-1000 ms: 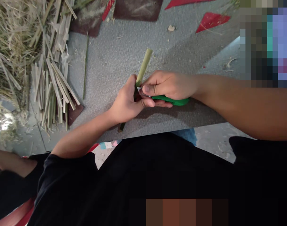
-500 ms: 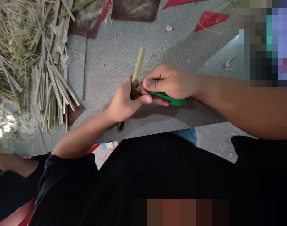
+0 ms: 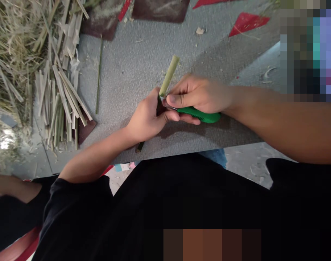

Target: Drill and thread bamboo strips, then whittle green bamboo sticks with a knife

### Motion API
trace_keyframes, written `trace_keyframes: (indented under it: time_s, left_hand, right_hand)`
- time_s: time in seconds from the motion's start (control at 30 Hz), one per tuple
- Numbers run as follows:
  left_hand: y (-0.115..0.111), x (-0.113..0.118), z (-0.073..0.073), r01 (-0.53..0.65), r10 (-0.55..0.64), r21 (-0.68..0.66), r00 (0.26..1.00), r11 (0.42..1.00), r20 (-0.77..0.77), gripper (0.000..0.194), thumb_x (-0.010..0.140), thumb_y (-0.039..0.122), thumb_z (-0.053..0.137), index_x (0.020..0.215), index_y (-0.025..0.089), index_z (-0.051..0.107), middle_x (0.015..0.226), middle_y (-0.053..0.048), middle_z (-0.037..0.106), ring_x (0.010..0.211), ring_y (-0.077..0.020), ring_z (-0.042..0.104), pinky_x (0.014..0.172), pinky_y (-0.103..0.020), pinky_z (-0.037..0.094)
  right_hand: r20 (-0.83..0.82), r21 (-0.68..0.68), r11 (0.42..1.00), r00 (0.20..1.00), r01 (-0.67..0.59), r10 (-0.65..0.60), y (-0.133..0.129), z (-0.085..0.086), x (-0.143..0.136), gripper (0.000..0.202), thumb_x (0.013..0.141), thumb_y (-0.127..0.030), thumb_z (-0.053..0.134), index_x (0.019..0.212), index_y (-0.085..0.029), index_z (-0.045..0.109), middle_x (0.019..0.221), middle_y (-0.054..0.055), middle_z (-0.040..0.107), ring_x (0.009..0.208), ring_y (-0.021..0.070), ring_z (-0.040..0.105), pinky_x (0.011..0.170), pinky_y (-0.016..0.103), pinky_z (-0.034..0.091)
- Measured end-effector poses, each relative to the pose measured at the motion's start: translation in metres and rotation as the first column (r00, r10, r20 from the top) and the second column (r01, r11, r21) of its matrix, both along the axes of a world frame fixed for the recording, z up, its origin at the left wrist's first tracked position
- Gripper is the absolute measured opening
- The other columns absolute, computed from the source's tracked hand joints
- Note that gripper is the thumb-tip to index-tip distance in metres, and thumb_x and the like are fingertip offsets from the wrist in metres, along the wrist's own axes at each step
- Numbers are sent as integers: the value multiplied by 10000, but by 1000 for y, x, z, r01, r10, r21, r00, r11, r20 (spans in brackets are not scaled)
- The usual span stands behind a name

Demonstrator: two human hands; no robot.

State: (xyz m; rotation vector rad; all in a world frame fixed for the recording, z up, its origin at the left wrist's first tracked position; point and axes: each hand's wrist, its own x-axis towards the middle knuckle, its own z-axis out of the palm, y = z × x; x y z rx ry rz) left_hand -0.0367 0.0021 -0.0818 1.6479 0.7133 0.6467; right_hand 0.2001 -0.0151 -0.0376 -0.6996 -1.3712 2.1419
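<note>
My left hand is wrapped around a slim stick, which slants up and away from me. The stick's upper part is pale and peeled; its dark lower end shows below my hand. In my right hand is a green-handled utility knife, gripped with the thumb along its front. The knife's blade meets the stick just above my left fingers. My two hands are close together, the left thumb near the knife. Part of the blade and the stick's middle are hidden by fingers.
Several split strips lie in a pile at the left, beside a heap of shavings. A thin green strip rests on the grey table. Dark and red pieces lie at the back. Another person's arm shows at lower left.
The stick leans further to the right, and both hands have shifted slightly right. More of the knife's metal front now shows against the stick.
</note>
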Motion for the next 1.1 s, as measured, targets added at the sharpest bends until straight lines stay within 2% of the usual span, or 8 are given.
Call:
trace_keyframes:
  time_s: [0.1, 0.2, 0.37, 0.57, 0.7, 0.77, 0.97, 1.1]
  left_hand:
    - [1, 0, -1, -20, 20, 39, 1000, 999, 0, 603, 905, 713, 930, 1093, 261, 577, 855, -5, 724, 792, -203, 717, 691, -385, 562]
    - [1, 1, -3, -31, 31, 42, 999, 999, 17, 620, 897, 739, 922, 1089, 260, 577, 850, 5, 707, 772, -184, 696, 676, -372, 542]
    - [-1, 1, -5, -21, 21, 8, 1000, 1000, -6, 698, 809, 713, 1008, 1090, 263, 555, 818, 34, 653, 715, -157, 641, 628, -354, 499]
    - [-2, -1, -3, -37, 38, 36, 999, 999, -7, 682, 824, 699, 1008, 1055, 267, 533, 796, 47, 644, 679, -141, 600, 623, -349, 480]
    - [1, 1, -2, -58, 58, 75, 998, 996, 5, 643, 884, 764, 923, 1060, 270, 551, 798, 36, 658, 704, -159, 625, 642, -361, 496]
    - [2, 2, -3, -64, 64, 78, 998, 995, 12, 640, 902, 793, 888, 1060, 269, 556, 814, 27, 666, 718, -161, 631, 644, -360, 496]
    - [1, 1, -5, -20, 19, 43, 1000, 999, 6, 761, 755, 796, 997, 1050, 270, 532, 774, 53, 598, 643, -125, 509, 568, -340, 416]
    - [-1, -2, -5, -37, 37, 72, 999, 997, 2, 746, 796, 827, 940, 1056, 276, 510, 781, 59, 577, 662, -132, 525, 593, -344, 427]
  right_hand:
    - [41, 38, 994, 993, 106, -107, -1, 7, -3, 582, 1194, -504, 726, 770, -108, 680, 642, -2, 640, 428, 57, 593, 431, 161, 451]
    - [31, 89, 984, 987, 157, -160, -2, 8, -5, 641, 1152, -606, 758, 732, -133, 655, 550, -8, 595, 391, 77, 564, 395, 183, 422]
    - [13, 11, 1000, 1000, -7, 7, 1, -6, -2, 638, 1151, -653, 734, 785, -134, 685, 565, -8, 588, 376, 75, 523, 359, 208, 357]
    - [2, -48, 998, 999, -49, 50, 2, -5, -2, 599, 1169, -613, 723, 828, -122, 692, 619, -6, 600, 410, 69, 532, 375, 198, 392]
    - [40, 1, 991, 990, 132, -132, -3, 4, -9, 543, 1240, -454, 636, 801, -135, 647, 625, -8, 590, 443, 68, 557, 416, 183, 440]
    - [34, 39, 976, 976, 214, -216, -6, 5, -11, 566, 1234, -479, 641, 780, -143, 627, 595, -18, 567, 427, 75, 557, 409, 189, 440]
    - [23, -43, 999, 1000, 8, -7, -3, -1, -3, 593, 1199, -584, 687, 817, -131, 674, 572, -37, 559, 402, 54, 515, 404, 165, 381]
    - [-10, -74, 996, 999, -47, 46, 0, -5, -3, 579, 1165, -614, 729, 839, -136, 704, 597, -29, 582, 402, 71, 527, 394, 185, 397]
